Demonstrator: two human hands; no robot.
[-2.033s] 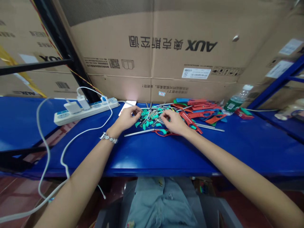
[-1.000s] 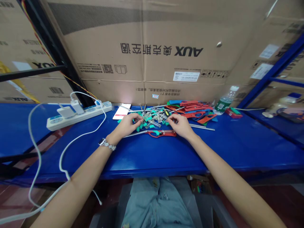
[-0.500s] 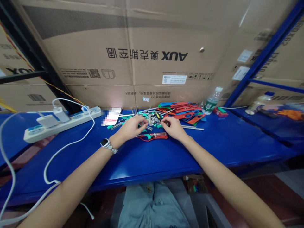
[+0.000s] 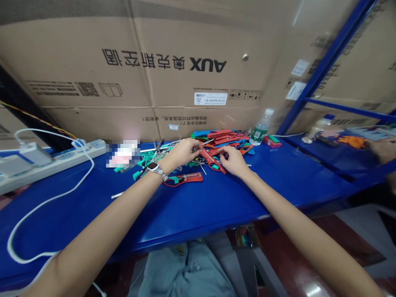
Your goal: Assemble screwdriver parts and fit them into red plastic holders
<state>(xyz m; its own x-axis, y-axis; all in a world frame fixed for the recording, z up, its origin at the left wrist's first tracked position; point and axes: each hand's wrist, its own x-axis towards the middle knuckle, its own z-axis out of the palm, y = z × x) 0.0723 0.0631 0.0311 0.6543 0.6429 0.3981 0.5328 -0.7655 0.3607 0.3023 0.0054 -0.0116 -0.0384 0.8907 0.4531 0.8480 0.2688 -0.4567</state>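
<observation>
My left hand point(image 4: 185, 153) is closed, its fingertips pinching the upper end of a long red plastic casing point(image 4: 210, 159) shaped like a tool handle. My right hand point(image 4: 234, 161) is curled at the casing's right side, thumb and finger closed on it, though the exact contact is partly hidden. A green bit shows near the casing's lower end. In front of my hands a second red casing point(image 4: 193, 177), with a clear part and a green piece in it, lies on the blue table. Loose green parts point(image 4: 148, 159) are heaped beside and behind my left hand.
Red and blue casings point(image 4: 227, 136) are piled behind my hands, next to a water bottle point(image 4: 260, 128) and a small red box point(image 4: 272, 141). A white power strip point(image 4: 62, 165) and cable point(image 4: 78, 187) occupy the left. A cardboard box point(image 4: 173, 99) stands behind the blue table point(image 4: 210, 206).
My head view has shifted to the right. The red casing is now between my hands, which were over the loose parts before. A metal rod now shows on the table left of my left forearm.
</observation>
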